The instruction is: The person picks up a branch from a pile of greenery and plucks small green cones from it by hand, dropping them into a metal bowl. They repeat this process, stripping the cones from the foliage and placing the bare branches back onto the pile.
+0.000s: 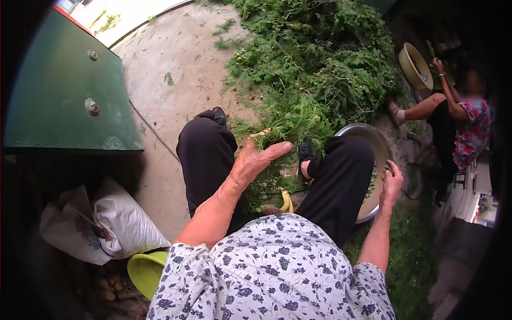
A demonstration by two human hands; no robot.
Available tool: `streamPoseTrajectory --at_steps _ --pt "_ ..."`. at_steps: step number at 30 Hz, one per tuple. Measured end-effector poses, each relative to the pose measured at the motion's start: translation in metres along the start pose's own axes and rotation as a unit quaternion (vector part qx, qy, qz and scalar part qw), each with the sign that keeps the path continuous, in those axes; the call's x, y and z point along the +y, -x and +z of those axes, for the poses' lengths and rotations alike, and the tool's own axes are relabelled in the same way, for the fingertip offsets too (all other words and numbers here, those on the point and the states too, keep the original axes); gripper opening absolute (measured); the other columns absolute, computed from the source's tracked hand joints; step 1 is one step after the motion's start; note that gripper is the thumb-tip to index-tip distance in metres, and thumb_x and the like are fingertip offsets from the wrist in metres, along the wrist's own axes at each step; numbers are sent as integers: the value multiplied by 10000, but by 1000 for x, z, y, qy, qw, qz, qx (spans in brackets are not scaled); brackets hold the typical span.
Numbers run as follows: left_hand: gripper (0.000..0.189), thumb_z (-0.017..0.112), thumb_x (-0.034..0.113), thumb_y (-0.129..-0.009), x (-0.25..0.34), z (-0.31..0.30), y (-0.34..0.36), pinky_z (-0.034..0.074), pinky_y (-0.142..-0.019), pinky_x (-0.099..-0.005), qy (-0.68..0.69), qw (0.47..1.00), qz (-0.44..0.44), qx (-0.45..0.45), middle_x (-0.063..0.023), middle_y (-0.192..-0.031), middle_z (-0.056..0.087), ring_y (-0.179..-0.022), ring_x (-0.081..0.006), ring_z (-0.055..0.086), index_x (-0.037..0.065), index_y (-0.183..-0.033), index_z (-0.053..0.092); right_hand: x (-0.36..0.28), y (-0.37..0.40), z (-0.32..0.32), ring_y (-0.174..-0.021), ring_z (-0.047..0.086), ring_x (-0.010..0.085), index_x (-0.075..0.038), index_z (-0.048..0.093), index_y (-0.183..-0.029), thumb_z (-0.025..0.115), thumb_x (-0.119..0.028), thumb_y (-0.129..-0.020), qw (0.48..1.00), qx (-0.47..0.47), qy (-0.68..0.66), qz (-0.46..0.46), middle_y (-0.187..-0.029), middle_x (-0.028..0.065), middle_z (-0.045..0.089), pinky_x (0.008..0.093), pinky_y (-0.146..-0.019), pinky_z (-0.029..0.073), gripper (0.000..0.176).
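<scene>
While your left hand (258,156) reaches out over your knees, its thumb sticks out wide, away from the rest. In the head view, a leafy green branch (298,120) is right at those left fingers, and it spreads out past their tips. The leaves hide part of the fingers, so you cannot tell how hard they pinch.

Your right hand (393,185) is at the edge of the big metal bowl (381,154), with its fingers bent. You cannot tell if they pinch anything. Little green bits (370,188) lie in the bowl, to the left of those fingers.

Ahead of your left fingers is a big pile of green branches (325,58). Closer to your belly than those fingers is a yellow banana (287,200). Far to their left stands a green metal box (58,96), and a white sack (125,221) sits lower down on that side. Well past your right fingers, another person (471,130) sits near a cream tub (408,66).
</scene>
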State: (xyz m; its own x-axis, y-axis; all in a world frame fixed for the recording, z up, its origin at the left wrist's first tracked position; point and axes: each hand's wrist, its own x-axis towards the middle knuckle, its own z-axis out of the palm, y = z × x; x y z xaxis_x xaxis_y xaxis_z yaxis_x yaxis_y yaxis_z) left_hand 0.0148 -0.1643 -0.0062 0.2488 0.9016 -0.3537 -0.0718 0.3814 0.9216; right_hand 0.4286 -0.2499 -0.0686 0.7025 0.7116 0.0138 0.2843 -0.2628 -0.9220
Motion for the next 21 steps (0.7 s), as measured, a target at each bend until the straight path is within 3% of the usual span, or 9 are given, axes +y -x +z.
streamPoseTrajectory --at_steps 2,8,12,13,14,15,17,19,21 --pt "621 600 526 -774 -37 -12 -13 309 -989 -306 -78 996 -46 -8 -145 -1207 533 -1156 -161 438 69 -1191 550 44 -2 -25 -831 613 262 -19 633 -1021 524 -18 -759 937 -16 342 -65 -986 125 619 335 -738 488 284" --pt "638 507 518 -843 -24 -6 -9 222 -1058 -369 140 984 -109 -28 -190 -1279 460 -1229 -224 388 144 -1344 380 83 4 -53 -913 602 306 -7 668 -887 549 -54 -722 889 -42 456 -6 -925 212 628 347 -809 457 209" --pt "596 505 467 -864 -47 -22 -21 248 -1048 -378 118 986 -88 -83 -163 -1272 475 -1199 -223 428 123 -1334 380 52 3 -35 -872 607 291 -6 649 -941 552 -73 -749 926 -27 377 -1 -930 177 631 355 -769 466 225" --pt "510 526 340 -861 -50 -23 -17 278 -1028 -366 -86 985 127 -73 -148 -1249 497 -1177 -226 448 112 -1303 410 30 3 -20 -843 611 274 -2 640 -954 549 -70 -767 939 -2 342 -36 -925 158 630 350 -744 474 219" --pt "441 548 213 -859 -53 -23 -16 309 -1007 -354 -282 898 332 -60 -133 -1225 520 -1156 -229 469 100 -1271 440 -16 14 5 -819 606 248 -1 635 -954 548 -51 -786 964 -8 259 -57 -919 136 622 334 -732 477 196" --pt "441 548 213 -859 -61 -22 -19 309 -1007 -354 -281 898 332 -64 -133 -1225 520 -1156 -229 469 100 -1271 440 -69 31 36 -796 600 222 -1 631 -955 548 -32 -805 982 -14 173 -78 -913 113 613 318 -719 479 174" --pt "499 511 -43 -771 -78 -22 -27 362 -958 -323 -166 961 208 -79 -118 -1185 544 -1114 -247 496 121 -1239 452 -139 59 80 -778 587 178 9 629 -926 557 15 -813 940 -54 145 -304 -906 87 600 288 -704 479 135" --pt "563 471 -112 -742 -33 -5 -20 372 -950 -342 -86 990 82 -69 -114 -1190 540 -1093 -278 501 153 -1239 455 -179 83 112 -803 593 191 4 629 -925 590 38 -769 931 -208 -8 -301 -905 77 606 284 -730 472 164" --pt "641 430 -181 -713 -29 -4 -21 382 -942 -362 -5 997 -45 -57 -111 -1195 536 -1072 -309 506 184 -1239 457 -193 96 142 -839 585 226 0 625 -913 615 39 -720 859 -244 41 -447 -907 80 610 308 -754 462 196"
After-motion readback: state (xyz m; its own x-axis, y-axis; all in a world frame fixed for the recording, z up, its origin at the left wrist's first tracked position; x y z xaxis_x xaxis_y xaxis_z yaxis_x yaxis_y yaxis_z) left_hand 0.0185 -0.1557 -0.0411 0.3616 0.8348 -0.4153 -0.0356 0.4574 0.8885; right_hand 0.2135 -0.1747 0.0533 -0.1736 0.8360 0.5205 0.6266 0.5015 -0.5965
